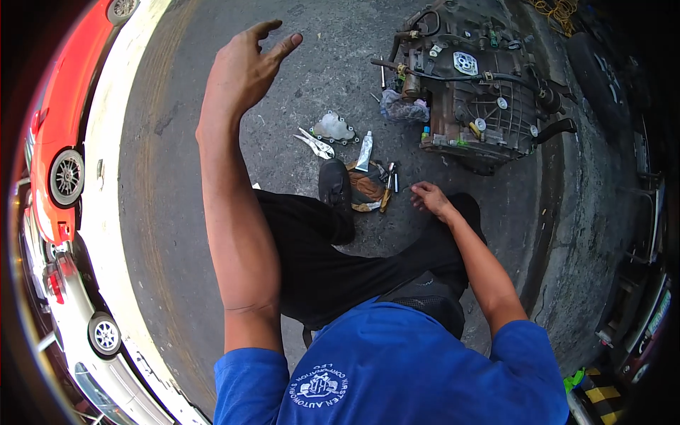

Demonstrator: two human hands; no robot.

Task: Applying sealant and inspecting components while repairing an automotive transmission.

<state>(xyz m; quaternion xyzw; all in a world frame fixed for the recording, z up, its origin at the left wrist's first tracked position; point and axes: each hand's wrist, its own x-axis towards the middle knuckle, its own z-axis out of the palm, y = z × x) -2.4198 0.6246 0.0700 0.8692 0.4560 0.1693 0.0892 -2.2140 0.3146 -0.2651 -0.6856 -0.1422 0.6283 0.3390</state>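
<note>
1. Blue-sleeved left arm (237, 234) extends forward, left hand (248, 67) empty, thumb and fingers apart.
2. Right hand (431, 199) loosely curled; grip I cannot tell.
3. Brown bundle (367, 187) between left shoe (336, 193) and right hand.

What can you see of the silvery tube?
The silvery tube is slim, with dark markings on its body and a narrow pale cap; whether metal or plastic, I cannot tell. It widens toward the end nearest the person. It lies slightly slanted, cap pointing away, to the right of the flat metal cover. Its wider end overlaps the round brown object and seems to rest on it. Neither the left hand nor the right hand touches it.
</note>
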